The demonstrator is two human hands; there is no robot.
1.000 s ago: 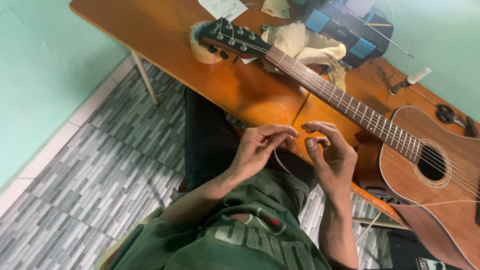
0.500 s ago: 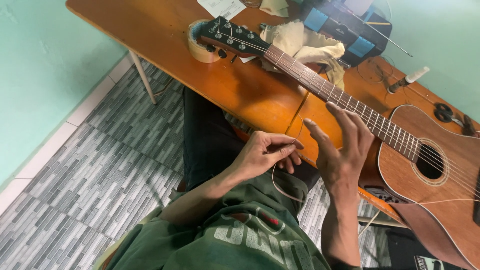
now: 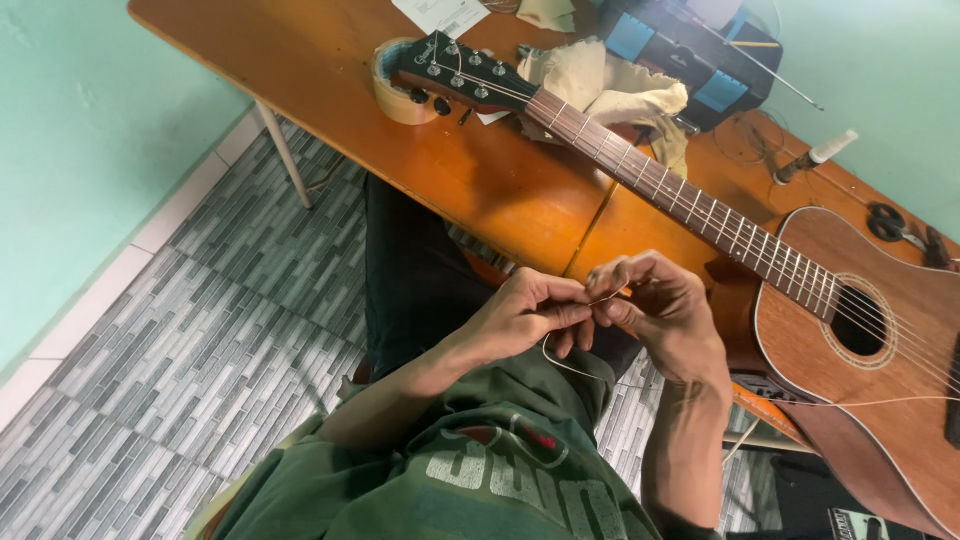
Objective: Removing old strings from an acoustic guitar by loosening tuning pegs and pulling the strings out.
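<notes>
Both hands meet just off the near edge of the wooden table, fingertips together on a thin guitar string. The left hand pinches the string between thumb and forefinger, its other fingers curled under. The right hand faces it, its fingers bent inward and closed on the same short stretch of string, so the two sets of fingertips touch or nearly touch.

The string is pale, fine and wiry. It drops from the pinch in a loose curve over the person's lap, then runs off to the right as a faint line toward the lower body of the acoustic guitar. How the string ends between the fingers is too small to tell.

The guitar lies flat and diagonal on the table, headstock toward the far left, brown body with its round sound hole at the right. Its headstock rests on a roll of tan tape. A crumpled cream cloth lies under and behind the neck.

Behind the cloth sits a dark case with blue patches; what it holds cannot be made out. A thin rod slants past it, and a slim pen-like tool lies further right. A sheet of paper sits at the far edge.
</notes>
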